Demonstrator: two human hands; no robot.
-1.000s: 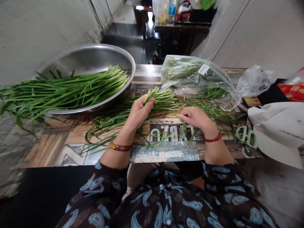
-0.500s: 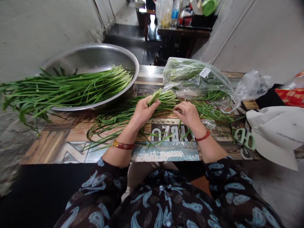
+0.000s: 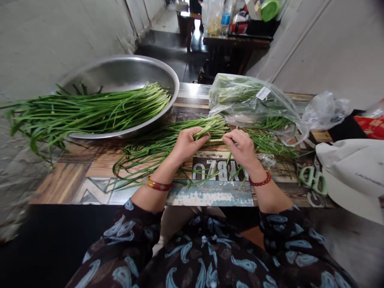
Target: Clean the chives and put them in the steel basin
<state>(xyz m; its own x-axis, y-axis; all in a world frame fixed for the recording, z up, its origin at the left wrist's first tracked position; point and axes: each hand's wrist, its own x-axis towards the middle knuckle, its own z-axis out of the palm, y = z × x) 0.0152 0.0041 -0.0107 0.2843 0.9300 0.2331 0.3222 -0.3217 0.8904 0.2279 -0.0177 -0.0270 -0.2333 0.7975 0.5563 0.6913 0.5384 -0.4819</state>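
Steel bowl (image 3: 126, 72): rests at ten o'clock from the left hand (image 3: 188, 145), loaded with long green stalks (image 3: 120, 108), spilling leaf-first over the rim toward nine.
Loose pile (image 3: 165, 140): lies on the tabletop (image 3: 210, 194) beneath the left hand, curling toward eight o'clock.
Left hand: clamped, thumb against fingers, around the held bunch (image 3: 205, 131).
Held bunch: sticks out above the thumb toward two o'clock, tipped lower than half a second ago.
Single stalk (image 3: 216, 140): bridges both hands, newly visible since half a second ago, with one end at the right fingertips.
Right hand (image 3: 242, 147): pinches thumb and forefinger together on the single stalk, nearer the left hand than a second ago.
Plastic bag (image 3: 283, 106): sits at one o'clock from the right hand, holding bagged stalks (image 3: 237, 94).
Scissors (image 3: 321, 183): lie at four o'clock from the right hand, beside a pale cap (image 3: 351, 172).
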